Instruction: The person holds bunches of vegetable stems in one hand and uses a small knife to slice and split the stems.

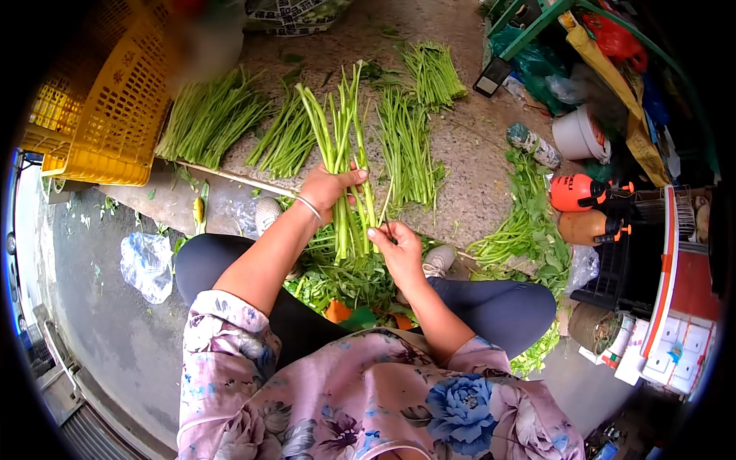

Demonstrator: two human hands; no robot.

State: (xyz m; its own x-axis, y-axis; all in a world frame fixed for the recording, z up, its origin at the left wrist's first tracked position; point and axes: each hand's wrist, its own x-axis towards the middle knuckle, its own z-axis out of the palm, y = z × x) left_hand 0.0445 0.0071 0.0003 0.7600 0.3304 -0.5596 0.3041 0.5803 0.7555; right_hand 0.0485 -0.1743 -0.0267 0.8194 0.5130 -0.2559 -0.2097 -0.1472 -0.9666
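Note:
A loose bunch of long green vegetable stalks (345, 146) is wrapped in the fingers of my left hand (330, 190), cut ends pointing toward me. My right hand (400, 253) is closed at the lower right of the bunch, its thumb against the end of one stalk. From its fingers sticks a thin dark blade-like tool (388, 227), mostly hidden. Below both hands, between my legs, lies a heap of stripped leaves (349, 287). Trimmed stalks lie in piles ahead: a wide pile (211, 119), a smaller pile (284, 138), a long pile (409, 146) and a far pile (435, 74).
Yellow plastic crates (115, 100) stand at the left. Untrimmed leafy stalks (529, 222) lie to my right, beside red and orange spray bottles (575, 192) and a white bucket (579, 134). A clear plastic bag (147, 267) lies on the grey ground at left.

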